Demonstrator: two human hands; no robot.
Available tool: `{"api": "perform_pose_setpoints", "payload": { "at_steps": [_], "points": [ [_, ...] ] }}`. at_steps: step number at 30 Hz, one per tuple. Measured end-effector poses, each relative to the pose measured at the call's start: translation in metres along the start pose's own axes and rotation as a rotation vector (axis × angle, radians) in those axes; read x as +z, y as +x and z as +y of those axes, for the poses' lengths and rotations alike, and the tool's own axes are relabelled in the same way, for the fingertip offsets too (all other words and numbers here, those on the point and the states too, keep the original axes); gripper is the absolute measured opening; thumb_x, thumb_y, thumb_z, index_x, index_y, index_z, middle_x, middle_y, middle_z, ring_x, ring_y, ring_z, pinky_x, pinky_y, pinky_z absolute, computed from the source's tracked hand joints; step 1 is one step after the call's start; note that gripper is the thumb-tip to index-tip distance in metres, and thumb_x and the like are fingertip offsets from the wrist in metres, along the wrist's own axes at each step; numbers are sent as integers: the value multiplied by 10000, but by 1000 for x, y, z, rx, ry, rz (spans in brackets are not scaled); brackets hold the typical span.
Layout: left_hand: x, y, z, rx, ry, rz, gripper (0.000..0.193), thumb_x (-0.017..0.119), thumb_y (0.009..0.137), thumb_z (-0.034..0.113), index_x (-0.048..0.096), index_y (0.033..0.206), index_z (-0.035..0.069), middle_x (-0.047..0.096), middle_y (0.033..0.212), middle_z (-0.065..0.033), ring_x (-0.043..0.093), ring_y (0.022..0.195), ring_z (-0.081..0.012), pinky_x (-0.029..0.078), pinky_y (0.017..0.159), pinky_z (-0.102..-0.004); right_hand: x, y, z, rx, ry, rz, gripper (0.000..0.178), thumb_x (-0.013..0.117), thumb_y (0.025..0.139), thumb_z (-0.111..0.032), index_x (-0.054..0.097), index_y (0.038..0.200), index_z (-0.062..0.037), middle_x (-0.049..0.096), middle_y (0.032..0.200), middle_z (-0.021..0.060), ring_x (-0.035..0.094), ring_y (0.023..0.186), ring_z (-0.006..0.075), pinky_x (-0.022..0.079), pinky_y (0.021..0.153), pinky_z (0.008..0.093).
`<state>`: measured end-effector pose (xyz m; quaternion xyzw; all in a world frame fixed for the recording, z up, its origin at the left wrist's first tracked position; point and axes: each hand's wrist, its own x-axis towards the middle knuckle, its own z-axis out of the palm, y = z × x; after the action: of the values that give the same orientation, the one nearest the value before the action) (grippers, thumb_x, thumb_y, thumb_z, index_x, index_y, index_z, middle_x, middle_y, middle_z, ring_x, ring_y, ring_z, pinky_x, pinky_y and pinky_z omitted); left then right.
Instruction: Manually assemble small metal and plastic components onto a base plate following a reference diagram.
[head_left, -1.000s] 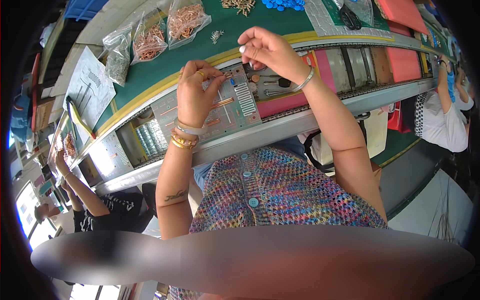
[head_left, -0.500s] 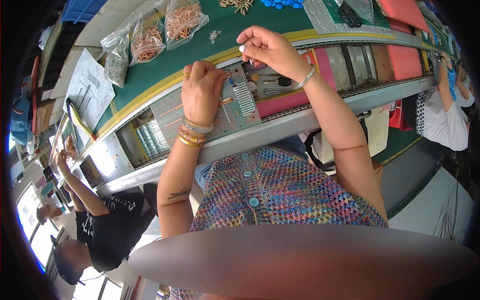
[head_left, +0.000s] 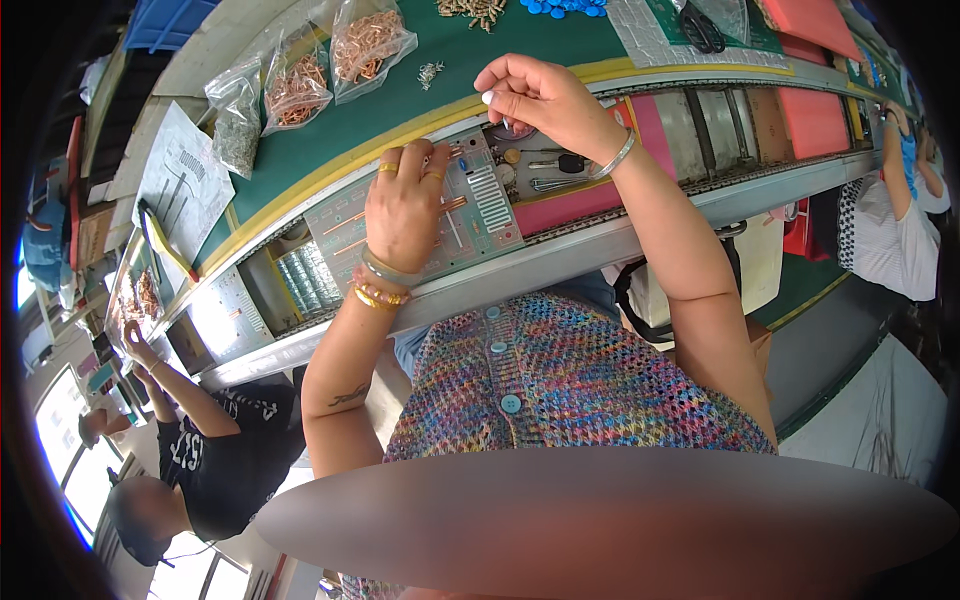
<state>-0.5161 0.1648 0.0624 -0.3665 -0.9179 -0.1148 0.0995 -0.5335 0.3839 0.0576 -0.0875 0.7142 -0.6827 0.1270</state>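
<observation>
A grey-green circuit board (head_left: 477, 232) lies across the rails in front of me, with long copper-coloured wires (head_left: 345, 224), a white zigzag pattern and a small blue component on it. My left hand (head_left: 403, 205) is over the board's middle, fingers bent and drawn together at its far edge. Whatever those fingertips hold, if anything, is hidden. My right hand (head_left: 548, 105) hovers beyond the board's right end, near the yellow edge strip. Its fingers are curled in toward the thumb, and what lies inside them cannot be made out.
Clear bags of copper-coloured parts (head_left: 368, 45) and a bag of thin silvery parts (head_left: 236, 130) lie beyond the rail. Blue parts (head_left: 563, 7) are at the back. Metal tools (head_left: 556, 183) lie right of the board. Yellow-handled pliers (head_left: 165, 245) and a co-worker (head_left: 225, 440) are at left.
My left hand has turned slightly and its fingers have shifted a little right and nearer me. The right hand has barely moved. The co-worker at left has shifted an arm.
</observation>
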Motion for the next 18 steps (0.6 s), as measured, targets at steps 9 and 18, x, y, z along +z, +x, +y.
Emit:
{"api": "perform_pose_setpoints", "payload": {
  "at_steps": [9, 18],
  "points": [
    [-8, 28, -55, -81, -186, 293, 83, 694, 736, 79, 656, 809, 84, 593, 855, -58, 550, 794, -268, 451, 708, -368, -1, 0, 1, 33, -31, 11, 154, 526, 936, -143, 554, 1043, -37, 595, 788, -1, 509, 671, 24, 446, 589, 174],
    [15, 71, -104, -181, -48, 199, 121, 728, 710, 236, 719, 791, 145, 593, 888, -25, 561, 889, -263, 474, 745, -383, 1, 4, 12, 36, -26, 66, 117, 551, 899, -116, 564, 979, -32, 618, 753, 2, 535, 646, 45, 438, 567, 194]
  ]
}}
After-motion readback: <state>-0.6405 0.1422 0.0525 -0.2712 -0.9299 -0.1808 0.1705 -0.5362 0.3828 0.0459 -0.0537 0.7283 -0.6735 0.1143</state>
